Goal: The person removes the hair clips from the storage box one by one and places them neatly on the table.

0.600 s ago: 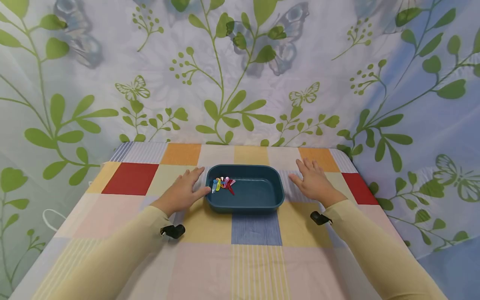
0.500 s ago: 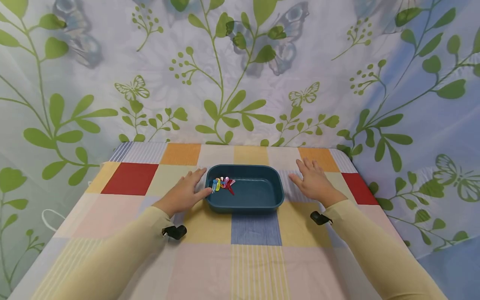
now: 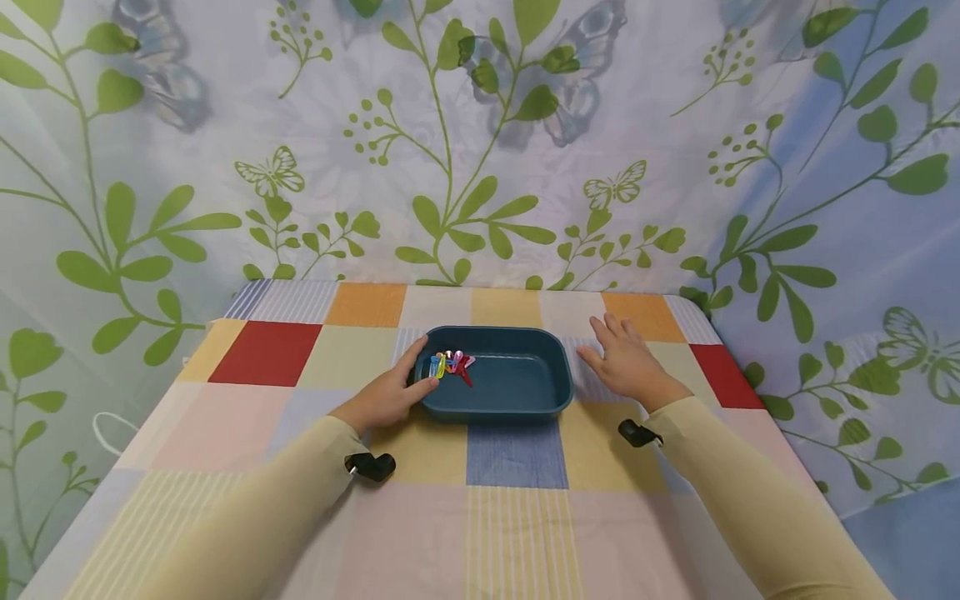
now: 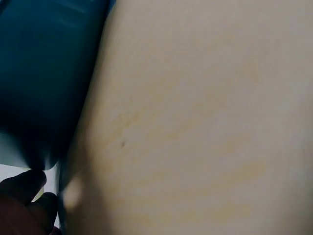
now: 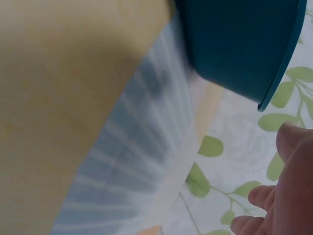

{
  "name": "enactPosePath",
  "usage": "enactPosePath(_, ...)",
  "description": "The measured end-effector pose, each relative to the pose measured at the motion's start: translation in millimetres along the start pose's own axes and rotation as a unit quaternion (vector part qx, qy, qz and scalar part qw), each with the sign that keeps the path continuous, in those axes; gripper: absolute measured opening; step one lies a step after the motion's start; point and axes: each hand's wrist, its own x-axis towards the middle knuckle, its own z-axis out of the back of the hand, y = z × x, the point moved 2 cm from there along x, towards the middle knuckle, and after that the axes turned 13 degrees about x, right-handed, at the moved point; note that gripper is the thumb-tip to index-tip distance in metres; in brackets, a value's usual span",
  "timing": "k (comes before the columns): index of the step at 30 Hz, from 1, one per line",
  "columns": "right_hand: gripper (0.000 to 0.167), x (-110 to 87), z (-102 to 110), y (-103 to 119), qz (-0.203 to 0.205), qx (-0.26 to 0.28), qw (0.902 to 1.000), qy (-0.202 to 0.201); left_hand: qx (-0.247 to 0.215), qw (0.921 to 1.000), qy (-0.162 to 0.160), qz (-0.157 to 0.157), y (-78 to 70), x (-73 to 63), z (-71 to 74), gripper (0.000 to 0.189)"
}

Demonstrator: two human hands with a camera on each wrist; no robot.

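Observation:
A dark teal rectangular tray (image 3: 517,415) stands on the patchwork cloth in the head view. Several small colourful hair clips (image 3: 452,364) lie bunched at its left end inside. My left hand (image 3: 386,396) grips the tray's left end, thumb over the rim near the clips and fingers along the outer wall. Dark fingertips (image 4: 36,182) show at the tray's corner in the left wrist view. To the right of the tray, my right hand (image 3: 624,362) hovers apart from it, fingers spread and holding nothing. The right wrist view shows its fingers (image 5: 264,196) below the tray's rim.
A patchwork tablecloth (image 3: 517,533) covers the table. Behind it hangs a curtain (image 3: 480,150) printed with leaves and butterflies. A white cable (image 3: 105,433) loops at the left table edge. Each wrist carries a small black camera (image 3: 371,467).
My left hand has moved right and closed in on the tray's left end, its thumb now over the rim. The right hand stays about where it was. The head view has shifted slightly.

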Motion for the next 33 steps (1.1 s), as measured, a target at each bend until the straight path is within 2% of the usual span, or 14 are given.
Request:
enactPosePath(8,0.074,8.8,-3,17,0.019,-0.004,0.9998,0.003,-0.021,0.9996,-0.004,0.015,1.9,-0.2,-4.2,0.082)
enactPosePath(13,0.07,12.0,-2,40,0.029,-0.011,0.9995,0.007,-0.025,0.9993,-0.007,0.028,2.8,0.1,-5.6,0.081)
enactPosePath(23,0.054,19.8,-2,101,0.108,-0.015,0.9937,0.025,-0.029,0.9991,-0.009,0.03,2.0,-0.2,-4.4,0.081)
enactPosePath(28,0.042,28.9,-6,123,0.142,-0.021,0.9886,0.047,-0.029,0.9991,-0.007,0.031,2.8,-0.1,-4.4,0.081)
enactPosePath(33,0.038,40.3,-11,139,0.17,-0.032,0.9822,0.073,-0.031,0.9991,-0.008,0.029,3.3,-0.3,-4.9,0.081)
